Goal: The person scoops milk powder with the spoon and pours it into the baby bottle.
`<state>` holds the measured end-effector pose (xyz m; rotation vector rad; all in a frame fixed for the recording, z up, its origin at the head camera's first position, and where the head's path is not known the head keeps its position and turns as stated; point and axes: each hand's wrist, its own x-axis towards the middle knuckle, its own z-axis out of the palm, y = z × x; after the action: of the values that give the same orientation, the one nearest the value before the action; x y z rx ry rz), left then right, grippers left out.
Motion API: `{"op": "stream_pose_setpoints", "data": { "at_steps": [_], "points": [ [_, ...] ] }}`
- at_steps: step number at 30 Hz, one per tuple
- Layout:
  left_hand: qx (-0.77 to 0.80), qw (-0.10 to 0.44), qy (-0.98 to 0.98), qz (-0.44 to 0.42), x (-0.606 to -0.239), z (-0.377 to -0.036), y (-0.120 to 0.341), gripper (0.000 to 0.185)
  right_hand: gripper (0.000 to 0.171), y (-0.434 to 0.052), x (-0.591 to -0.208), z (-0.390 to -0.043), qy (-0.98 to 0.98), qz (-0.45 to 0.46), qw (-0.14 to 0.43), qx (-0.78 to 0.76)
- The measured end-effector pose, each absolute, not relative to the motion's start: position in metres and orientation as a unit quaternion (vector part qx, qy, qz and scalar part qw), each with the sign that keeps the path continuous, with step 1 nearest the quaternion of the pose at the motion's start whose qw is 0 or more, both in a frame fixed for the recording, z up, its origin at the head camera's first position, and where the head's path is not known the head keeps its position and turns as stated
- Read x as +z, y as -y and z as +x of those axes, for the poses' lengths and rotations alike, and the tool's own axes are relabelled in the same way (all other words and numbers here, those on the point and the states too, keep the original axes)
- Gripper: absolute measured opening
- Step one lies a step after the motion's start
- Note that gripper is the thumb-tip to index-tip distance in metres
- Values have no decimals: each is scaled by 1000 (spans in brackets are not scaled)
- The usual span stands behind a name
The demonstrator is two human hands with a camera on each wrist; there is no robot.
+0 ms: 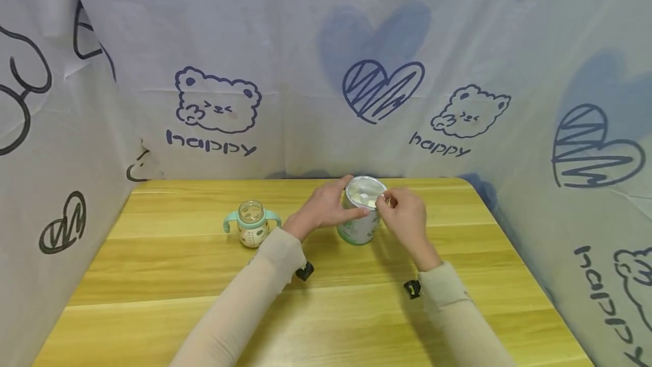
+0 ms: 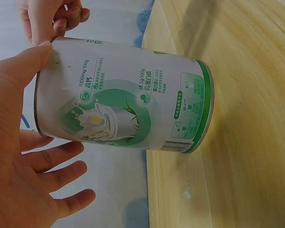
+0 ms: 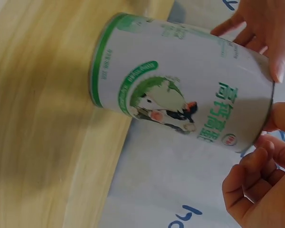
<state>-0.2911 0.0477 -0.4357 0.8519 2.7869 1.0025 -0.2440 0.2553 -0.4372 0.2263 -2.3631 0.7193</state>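
Overhead, a tin (image 1: pixel 360 214) stands upright near the far middle of the table (image 1: pixel 204 276), its top open on pale powder. The left hand (image 1: pixel 326 207) grips its near-left side, thumb along the front. The right hand (image 1: pixel 404 214) sits at the right rim, fingertips pinching something small and pale, perhaps a scoop; it is too small to tell. A handled bottle (image 1: pixel 252 223) stands apart to the left, lidless.

From the left wrist, the left hand (image 2: pixel 19 156) has its thumb pressed on the tin (image 2: pixel 123 95) near the rim, while the fingers (image 2: pixel 61 178) lie spread, barely wrapping the wall. The step would probably go better with them closed round it.

From the right wrist, the right hand (image 3: pixel 261 180) is curled at the tin's (image 3: pixel 180 80) rim; what it pinches is hidden. Lifting straight up and level should keep powder from spilling.
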Motion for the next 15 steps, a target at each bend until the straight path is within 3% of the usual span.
{"op": "stream_pose_setpoints", "data": {
  "at_steps": [8,15],
  "points": [
    [344,23,-895,284,-437,-297,-50,95,16,-253,-436,-251,900,108,298,298],
    [346,22,-894,285,-438,-302,-50,96,18,-253,-433,-256,912,110,238,316]
  ]
}}
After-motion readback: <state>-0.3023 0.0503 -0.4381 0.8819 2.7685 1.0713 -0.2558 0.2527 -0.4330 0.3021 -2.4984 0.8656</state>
